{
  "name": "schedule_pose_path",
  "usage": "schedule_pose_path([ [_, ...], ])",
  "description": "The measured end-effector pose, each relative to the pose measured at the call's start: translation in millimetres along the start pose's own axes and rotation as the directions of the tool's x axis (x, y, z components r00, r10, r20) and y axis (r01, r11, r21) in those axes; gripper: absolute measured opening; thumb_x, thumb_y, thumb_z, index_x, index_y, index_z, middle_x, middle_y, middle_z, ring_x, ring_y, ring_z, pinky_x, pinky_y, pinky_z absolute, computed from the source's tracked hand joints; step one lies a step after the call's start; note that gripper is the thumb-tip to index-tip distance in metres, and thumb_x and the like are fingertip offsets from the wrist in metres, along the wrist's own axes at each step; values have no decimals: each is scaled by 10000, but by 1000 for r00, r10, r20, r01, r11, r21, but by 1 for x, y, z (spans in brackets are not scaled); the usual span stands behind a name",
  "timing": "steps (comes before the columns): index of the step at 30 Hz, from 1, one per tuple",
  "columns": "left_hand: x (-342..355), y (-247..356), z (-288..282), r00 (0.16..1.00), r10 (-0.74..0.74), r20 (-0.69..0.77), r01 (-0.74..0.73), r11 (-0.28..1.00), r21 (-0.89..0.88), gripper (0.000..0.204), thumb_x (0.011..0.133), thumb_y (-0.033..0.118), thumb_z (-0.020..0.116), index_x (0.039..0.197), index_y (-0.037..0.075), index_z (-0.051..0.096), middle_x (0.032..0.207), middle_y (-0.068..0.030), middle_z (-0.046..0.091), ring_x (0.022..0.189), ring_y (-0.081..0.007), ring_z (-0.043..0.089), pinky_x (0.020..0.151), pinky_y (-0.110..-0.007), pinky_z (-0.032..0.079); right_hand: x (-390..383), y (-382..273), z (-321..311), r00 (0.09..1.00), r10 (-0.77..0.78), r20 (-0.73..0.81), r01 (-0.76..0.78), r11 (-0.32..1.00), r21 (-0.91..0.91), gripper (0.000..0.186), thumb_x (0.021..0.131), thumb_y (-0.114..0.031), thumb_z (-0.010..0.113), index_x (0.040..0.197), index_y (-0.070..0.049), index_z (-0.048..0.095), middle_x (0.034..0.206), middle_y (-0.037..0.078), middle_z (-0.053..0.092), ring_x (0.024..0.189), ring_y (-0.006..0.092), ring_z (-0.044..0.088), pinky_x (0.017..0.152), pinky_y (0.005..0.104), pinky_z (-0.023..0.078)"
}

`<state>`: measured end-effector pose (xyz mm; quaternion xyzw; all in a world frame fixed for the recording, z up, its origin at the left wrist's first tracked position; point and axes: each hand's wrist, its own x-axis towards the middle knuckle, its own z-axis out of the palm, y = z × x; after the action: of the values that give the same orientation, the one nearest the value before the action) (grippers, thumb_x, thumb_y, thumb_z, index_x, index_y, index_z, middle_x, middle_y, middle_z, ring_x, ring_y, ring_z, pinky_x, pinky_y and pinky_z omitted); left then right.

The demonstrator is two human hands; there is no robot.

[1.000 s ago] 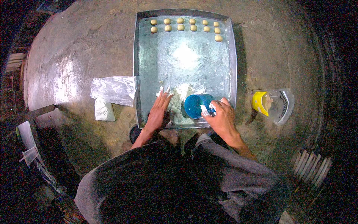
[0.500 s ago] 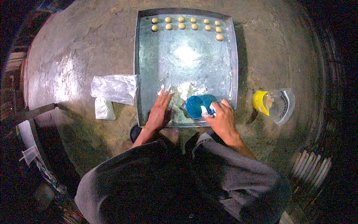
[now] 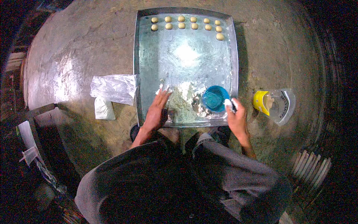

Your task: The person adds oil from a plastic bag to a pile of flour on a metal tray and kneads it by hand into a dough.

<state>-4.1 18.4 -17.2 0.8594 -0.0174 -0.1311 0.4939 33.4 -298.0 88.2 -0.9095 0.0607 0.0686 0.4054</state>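
A square metal tray [image 3: 234,59] lies on the floor before me, with several dough balls [image 3: 181,25] in rows along its far end. Pale flour [image 3: 180,101] is heaped and smeared in the near half. My left hand [image 3: 156,110] rests at the left of this heap, fingers outstretched and powdered white, holding nothing. My right hand [image 3: 236,117] grips the handle of a blue plastic mug [image 3: 212,97] in the tray's near right part, its inside facing up. White powder is on the fingers around the handle.
Left of the tray lie a flat clear plastic bag [image 3: 112,87] and a filled white bag [image 3: 104,109]. To its right is a yellow and clear pouch [image 3: 261,101]. Pale slats [image 3: 311,168] lie at lower right, a dark metal bar [image 3: 37,111] at left. My bent legs are below the tray.
The blue mug, in my right hand, has moved right and away from me and turned more upright, showing more of the flour. My left hand has stayed nearly in place.
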Motion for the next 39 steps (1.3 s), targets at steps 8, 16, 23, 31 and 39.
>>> schedule_pose_path([
  [8, -6, -2, -24, 990, 95, -103, -97, 995, -16, 721, 702, -21, 593, 1406, 26, 446, 1463, -239, 406, 1421, -382, 300, 1178, -421, 225, 23, 42, -59, 926, 66, -371, -33, 995, 94, 311, 996, -226, 506, 1124, 44, 589, 896, 115, 649, 764, 183, 617, 688, 318, 498],
  [16, -9, -6, -11, 997, 3, -82, -12, 995, -103, 771, 714, 49, 656, 1436, 16, 392, 1505, -243, 337, 1440, -390, 253, 1180, -422, 206, 53, 93, -61, 793, 218, -569, -205, 975, 88, 322, 983, -248, 494, 1054, 42, 617, 895, 151, 666, 767, 237, 642, 692, 368, 507],
  [23, -37, 27, -23, 971, 17, -237, 19, 989, 149, 695, 746, -175, 505, 1403, 40, 430, 1524, -216, 326, 1438, -370, 274, 1169, -418, 226, 51, 113, -38, 803, 262, -536, -308, 951, 4, 377, 964, -286, 513, 1026, 68, 631, 838, 186, 677, 740, 297, 637, 705, 429, 484],
  [31, -31, 23, -25, 906, 50, -421, -104, 989, -106, 568, 754, -172, 507, 1297, -7, 530, 1369, -202, 527, 1334, -328, 458, 1099, -388, 350, 47, 79, -49, 837, 55, -545, -208, 952, -223, 350, 928, -256, 610, 1072, 63, 621, 910, 251, 679, 818, 395, 664, 736, 455, 505],
  [39, -19, 32, -13, 954, 112, -278, -157, 977, -143, 439, 837, -69, 519, 1274, -34, 536, 1361, -193, 528, 1315, -332, 462, 1107, -402, 331, 28, 30, -61, 844, 20, -536, -212, 931, -298, 302, 880, -260, 677, 1016, 7, 634, 864, 246, 651, 814, 433, 636, 708, 468, 506],
])
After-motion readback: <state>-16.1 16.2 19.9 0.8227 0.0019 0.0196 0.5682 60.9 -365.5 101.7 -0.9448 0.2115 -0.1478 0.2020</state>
